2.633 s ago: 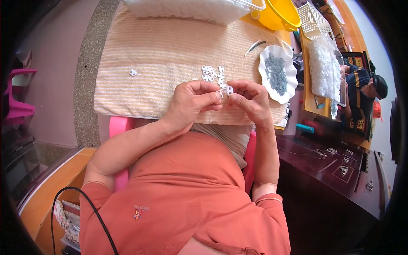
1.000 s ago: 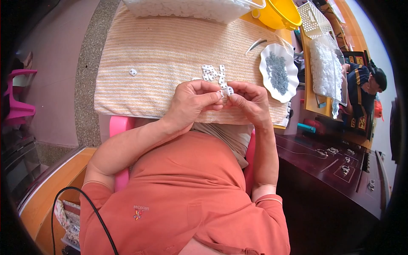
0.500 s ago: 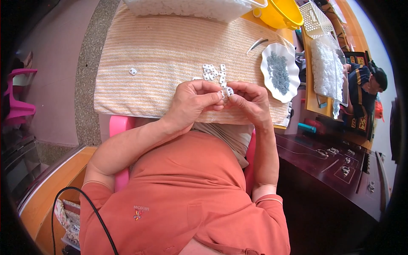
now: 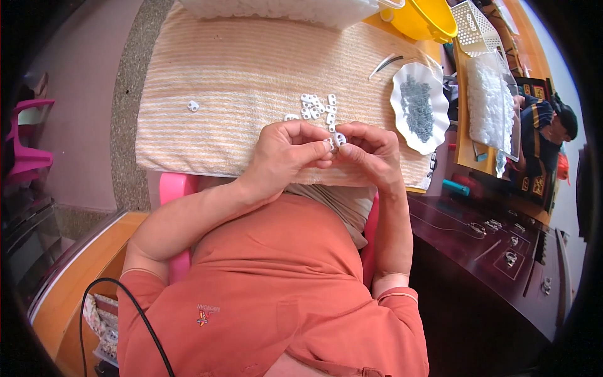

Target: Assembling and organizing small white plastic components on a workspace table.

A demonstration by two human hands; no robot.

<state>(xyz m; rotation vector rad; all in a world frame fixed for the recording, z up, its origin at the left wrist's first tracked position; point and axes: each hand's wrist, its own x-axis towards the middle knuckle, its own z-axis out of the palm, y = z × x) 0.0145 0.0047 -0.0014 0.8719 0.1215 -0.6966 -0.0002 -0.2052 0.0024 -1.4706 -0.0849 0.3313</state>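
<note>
Over the near edge of the towel, my two hands meet with fingertips almost touching. My left hand (image 4: 286, 151) is closed, pinching a small white plastic piece (image 4: 329, 144) between thumb and forefinger. In my right hand (image 4: 372, 152), thumb and fingers pinch another small white plastic piece (image 4: 340, 139) with holes in it. The two pieces are close together; whether they touch I cannot tell. Just beyond my fingertips lies a loose cluster of similar white two-holed pieces (image 4: 314, 108). One more white piece (image 4: 193, 106) lies alone to the left.
A striped towel (image 4: 207, 69) covers the table. Right of my hands stands a scalloped white dish (image 4: 400, 125) of small grey parts (image 4: 418, 107), with tweezers (image 4: 384, 65) beyond it. A clear tub (image 4: 276, 11) and yellow basin (image 4: 427, 22) stand at the back. Another person (image 4: 540, 135) sits far right.
My hands keep their pinch in nearly the same place. The view has shifted slightly, and the piece in my right hand appears turned a little.
</note>
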